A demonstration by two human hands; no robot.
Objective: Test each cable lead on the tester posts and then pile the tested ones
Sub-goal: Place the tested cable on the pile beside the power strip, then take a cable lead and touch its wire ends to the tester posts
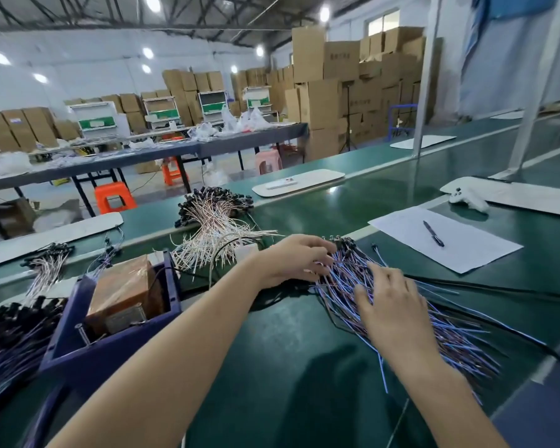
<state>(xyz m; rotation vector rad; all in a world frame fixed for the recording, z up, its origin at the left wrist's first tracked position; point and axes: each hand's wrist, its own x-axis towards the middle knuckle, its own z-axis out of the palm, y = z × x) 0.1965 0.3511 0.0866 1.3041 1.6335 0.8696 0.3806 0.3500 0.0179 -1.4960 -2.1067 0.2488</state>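
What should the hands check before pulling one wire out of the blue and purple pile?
1. Both the left hand and right hand touch the pile of thin blue and purple wire leads: ok.
2. Just one lead pinched by the left hand: cannot tell.
3. The right hand lies flat, holding nothing: ok.
4. The dark blue plastic tester box sits close, left of the arms: ok.
5. The metal post on its front rim is bare: ok.
6. The thick black cable is clear of the leads: cannot tell.
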